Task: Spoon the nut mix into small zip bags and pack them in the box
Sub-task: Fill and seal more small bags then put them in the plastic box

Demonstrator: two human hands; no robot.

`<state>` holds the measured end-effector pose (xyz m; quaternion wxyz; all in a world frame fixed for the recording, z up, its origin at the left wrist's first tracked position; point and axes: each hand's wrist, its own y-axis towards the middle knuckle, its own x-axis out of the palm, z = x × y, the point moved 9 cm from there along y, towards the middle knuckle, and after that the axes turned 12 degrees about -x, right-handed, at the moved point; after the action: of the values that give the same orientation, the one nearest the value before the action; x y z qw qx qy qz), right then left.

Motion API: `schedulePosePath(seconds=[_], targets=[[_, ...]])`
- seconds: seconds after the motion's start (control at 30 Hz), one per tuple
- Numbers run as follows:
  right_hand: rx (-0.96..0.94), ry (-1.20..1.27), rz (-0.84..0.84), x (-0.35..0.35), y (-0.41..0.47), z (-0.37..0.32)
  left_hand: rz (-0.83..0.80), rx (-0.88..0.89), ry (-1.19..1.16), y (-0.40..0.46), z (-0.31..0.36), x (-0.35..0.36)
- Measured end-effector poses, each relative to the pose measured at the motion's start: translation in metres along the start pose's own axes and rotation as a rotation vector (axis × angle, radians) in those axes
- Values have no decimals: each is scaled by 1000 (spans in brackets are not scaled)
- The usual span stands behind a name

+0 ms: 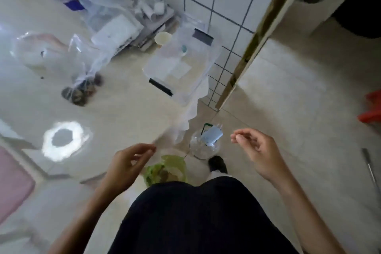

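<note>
Nut mix (pixel 81 90) sits bagged beside the clear box (pixel 181 64); our left hand (pixel 128 164) and right hand (pixel 254 148) hang loosely curled, empty. Next, we judge, comes reaching for a bag.

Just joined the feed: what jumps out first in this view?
Two bare hands hang low in the frame, left hand and right hand, fingers loosely curled, holding nothing. Beyond them a clear lidded box sits by the tiled wall, with a bag of dark nut mix left of it.
</note>
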<state>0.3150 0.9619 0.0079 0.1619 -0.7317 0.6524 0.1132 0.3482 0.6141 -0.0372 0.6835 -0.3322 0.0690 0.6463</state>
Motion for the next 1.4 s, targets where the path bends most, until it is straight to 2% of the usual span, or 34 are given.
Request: schedulePosePath(seconds=[0.13,0.23,0.3,0.5,0.67,0.83,1.07,1.23,1.4], targets=[[-13,-65,-350,2,76,3,228,-196,-100,-29,2,25],[47,-68,-528,9,128,4,416,-277,-202,-61,13,48],[100,-33,-590,20,164,10,480,-308,-248,-78,23,70],[378,100,-650,79,230,36,632,-445,-339,-128,23,128],[441,150,-526,119,245,48,730,-530,-402,-150,18,150],[440,154,-491,113,239,47,790,-588,-418,-165,19,162],[330,40,-603,55,205,39,808,-606,-413,-182,18,161],[265,-102,-621,25,152,45,827,-606,-428,-220,3,162],[149,-224,-692,41,53,39,831,-612,-427,-283,-35,157]])
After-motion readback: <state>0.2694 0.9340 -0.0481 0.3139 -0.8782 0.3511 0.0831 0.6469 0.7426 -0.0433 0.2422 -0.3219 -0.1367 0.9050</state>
